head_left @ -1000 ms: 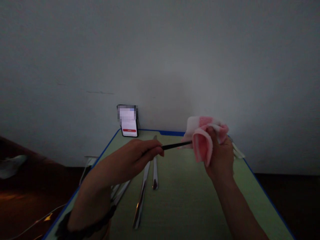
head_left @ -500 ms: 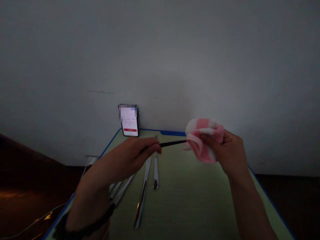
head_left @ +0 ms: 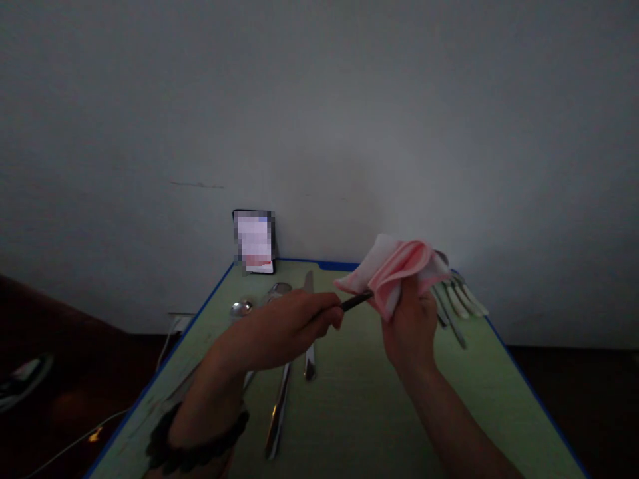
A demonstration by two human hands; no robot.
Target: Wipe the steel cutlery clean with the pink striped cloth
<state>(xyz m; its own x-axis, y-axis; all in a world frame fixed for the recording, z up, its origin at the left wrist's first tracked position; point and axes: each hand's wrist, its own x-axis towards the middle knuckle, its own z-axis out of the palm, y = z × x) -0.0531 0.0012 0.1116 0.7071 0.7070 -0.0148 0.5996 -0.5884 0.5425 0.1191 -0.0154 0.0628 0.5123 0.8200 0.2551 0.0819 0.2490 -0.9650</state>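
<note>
My left hand is closed, pinching the end of a thin dark handle that slants up to the right. The handle's far end disappears into a pink and white cloth, so the kind of utensil cannot be made out. Folds of the cloth are gripped in my closed right hand around that hidden end. Below my left hand lie a long table knife and another piece of silver cutlery. A spoon shows just beyond my left forearm.
A lit phone leans on the grey wall at the back of the blue-edged table. Several pieces of cutlery, some with white handles, lie by the right edge. A white cable runs down at the left.
My right hand has moved left and turned, bringing the cloth nearer my left hand, and the cloth now hangs more spread out. My left hand has shifted slightly right and down. Right-side cutlery is now uncovered.
</note>
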